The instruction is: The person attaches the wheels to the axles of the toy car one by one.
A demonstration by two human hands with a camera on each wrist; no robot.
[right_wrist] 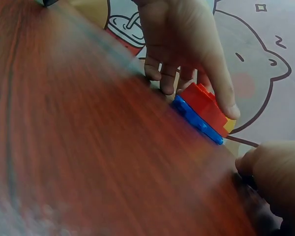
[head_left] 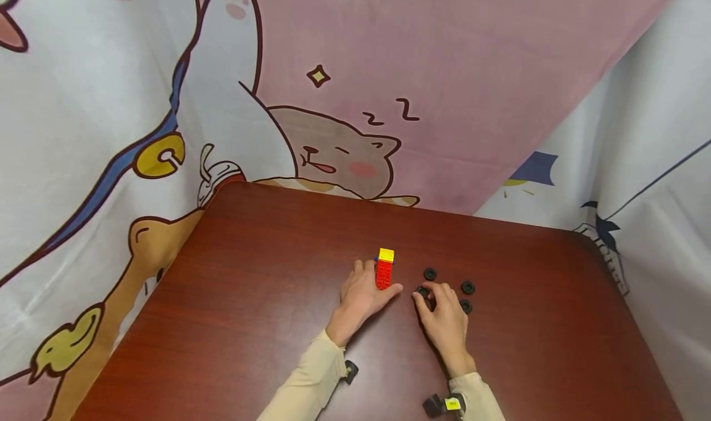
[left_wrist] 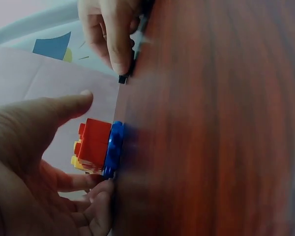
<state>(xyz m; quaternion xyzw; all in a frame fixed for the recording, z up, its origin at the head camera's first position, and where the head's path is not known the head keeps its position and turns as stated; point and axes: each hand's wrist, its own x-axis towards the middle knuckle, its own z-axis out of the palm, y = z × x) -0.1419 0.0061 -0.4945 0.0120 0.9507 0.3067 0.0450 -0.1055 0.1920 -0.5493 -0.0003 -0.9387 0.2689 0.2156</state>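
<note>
A small block build with red bricks (head_left: 384, 275), a yellow brick (head_left: 386, 255) on its far end and a blue base (left_wrist: 115, 147) stands on the table. My left hand (head_left: 360, 294) lies beside its left side, thumb extended and apart from the fingers; the left wrist view shows fingertips close to the blue base, contact unclear. My right hand (head_left: 444, 322) pinches a black wheel (head_left: 422, 292) between thumb and forefinger, just above or on the table. Other black wheels lie around that hand: one beyond it (head_left: 430, 274) and two at its right (head_left: 468, 287), (head_left: 465, 307).
The brown table (head_left: 250, 297) reaches back to a printed curtain (head_left: 472, 87) with a sleeping cat drawing. More curtain hangs along the left and right sides. Black wrist devices (head_left: 435, 405) sit at both sleeves.
</note>
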